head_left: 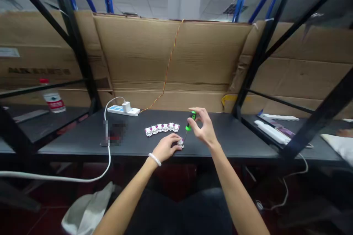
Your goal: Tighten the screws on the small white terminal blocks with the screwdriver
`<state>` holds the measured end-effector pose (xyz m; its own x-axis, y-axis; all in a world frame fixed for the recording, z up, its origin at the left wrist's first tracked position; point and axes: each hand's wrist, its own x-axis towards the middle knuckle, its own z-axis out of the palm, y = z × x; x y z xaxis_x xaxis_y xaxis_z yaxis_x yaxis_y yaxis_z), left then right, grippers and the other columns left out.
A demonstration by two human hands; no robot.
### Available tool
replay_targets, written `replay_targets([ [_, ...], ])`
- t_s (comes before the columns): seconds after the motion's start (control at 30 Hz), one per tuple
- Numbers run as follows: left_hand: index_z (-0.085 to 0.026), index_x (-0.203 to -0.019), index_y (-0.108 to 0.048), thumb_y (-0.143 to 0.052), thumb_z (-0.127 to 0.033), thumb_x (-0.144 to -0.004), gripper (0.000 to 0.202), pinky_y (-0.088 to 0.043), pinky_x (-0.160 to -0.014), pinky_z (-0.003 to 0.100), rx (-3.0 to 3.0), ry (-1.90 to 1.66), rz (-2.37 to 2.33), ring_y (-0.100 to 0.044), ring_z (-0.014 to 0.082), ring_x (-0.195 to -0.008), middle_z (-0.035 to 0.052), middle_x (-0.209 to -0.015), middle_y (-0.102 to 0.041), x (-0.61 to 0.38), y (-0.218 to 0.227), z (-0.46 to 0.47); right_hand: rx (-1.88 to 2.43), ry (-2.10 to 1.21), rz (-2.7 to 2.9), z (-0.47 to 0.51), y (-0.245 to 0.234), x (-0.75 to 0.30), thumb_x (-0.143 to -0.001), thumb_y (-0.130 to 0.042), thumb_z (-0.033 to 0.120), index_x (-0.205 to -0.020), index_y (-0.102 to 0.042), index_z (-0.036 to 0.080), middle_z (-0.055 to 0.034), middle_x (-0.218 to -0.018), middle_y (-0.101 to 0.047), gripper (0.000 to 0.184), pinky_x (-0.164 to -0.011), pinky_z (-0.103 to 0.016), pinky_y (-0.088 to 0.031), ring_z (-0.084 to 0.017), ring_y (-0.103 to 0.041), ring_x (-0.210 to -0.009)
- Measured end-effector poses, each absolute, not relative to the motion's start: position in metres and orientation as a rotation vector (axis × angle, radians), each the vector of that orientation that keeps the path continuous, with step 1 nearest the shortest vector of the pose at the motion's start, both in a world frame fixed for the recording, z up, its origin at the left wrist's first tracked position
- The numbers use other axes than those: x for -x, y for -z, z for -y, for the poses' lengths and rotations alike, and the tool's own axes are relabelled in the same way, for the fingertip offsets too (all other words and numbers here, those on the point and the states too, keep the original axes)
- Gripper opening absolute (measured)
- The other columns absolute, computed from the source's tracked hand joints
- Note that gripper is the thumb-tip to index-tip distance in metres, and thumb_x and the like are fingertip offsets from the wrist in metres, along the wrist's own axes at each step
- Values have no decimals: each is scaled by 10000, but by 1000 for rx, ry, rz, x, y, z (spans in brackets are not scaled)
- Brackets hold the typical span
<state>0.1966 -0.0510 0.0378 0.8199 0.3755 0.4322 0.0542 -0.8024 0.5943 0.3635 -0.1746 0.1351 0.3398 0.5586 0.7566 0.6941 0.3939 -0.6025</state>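
Observation:
My right hand point(202, 126) grips a green and black screwdriver point(191, 121) by its handle, with thumb and fingers around it. The thin shaft slants down to a small white and purple piece point(180, 142) near the table's front edge. My left hand point(167, 147), with a white bracelet at the wrist, pinches that piece from the left and partly covers it. Behind my left hand, several similar white and purple pieces point(160, 128) lie in a curved row. Whether the screwdriver's tip touches the held piece is too small to tell.
On the dark table point(220, 139), a white power strip point(117, 109) with a plugged-in adapter stands at the back left. A white cable point(109, 154) hangs over the front edge. Cardboard point(138, 55) walls the back; black metal posts point(248, 77) stand at both sides.

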Motion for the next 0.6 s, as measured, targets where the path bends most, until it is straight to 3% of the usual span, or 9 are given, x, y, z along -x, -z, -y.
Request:
replay_targets([
  [0.1, -222, -1154, -800, -794, -238, -915, 240, -540, -1108, 389, -2421, -757, -300, -717, 265, -1187, 74, -1283, -750, -196, -37, 51, 1292, 180, 1270, 172, -137, -361, -913, -747, 463, -1206, -758, 238, -101, -1134, -713, 370, -868, -413, -627, -253, -695, -974],
  [0.23, -217, -1165, -797, -793, -240, -918, 248, -541, -1111, 397, -2416, -753, -288, -717, 266, -1185, 80, -1285, -748, -196, -36, 50, 1287, 110, 1347, 170, -139, -357, -1024, -559, 395, -1402, -659, 257, -104, -1204, -734, 415, -911, -422, -635, -247, -725, -1035],
  [0.3, -218, -1167, -796, -787, -248, -925, 244, -540, -1114, 400, -2428, -751, -282, -717, 266, -1184, 81, -1283, -748, -197, -36, 50, 1316, 138, 1344, 170, -139, -355, -1005, -594, 415, -1343, -694, 257, -114, -1224, -706, 386, -860, -401, -636, -252, -711, -1034],
  [0.43, -220, -1176, -791, -774, -247, -936, 243, -534, -1126, 394, -2437, -757, -279, -712, 263, -1199, 79, -1301, -742, -197, -35, 50, 1358, 207, 1269, 167, -140, -353, -934, -706, 459, -1228, -751, 232, -97, -1079, -696, 374, -805, -395, -620, -235, -683, -884],
  [0.6, -219, -1176, -789, -778, -231, -931, 245, -533, -1119, 389, -2439, -746, -281, -711, 264, -1193, 78, -1299, -740, -197, -35, 49, 1332, 169, 1342, 165, -139, -353, -1041, -504, 380, -1372, -668, 241, -98, -1140, -746, 395, -923, -416, -609, -244, -715, -1001],
])
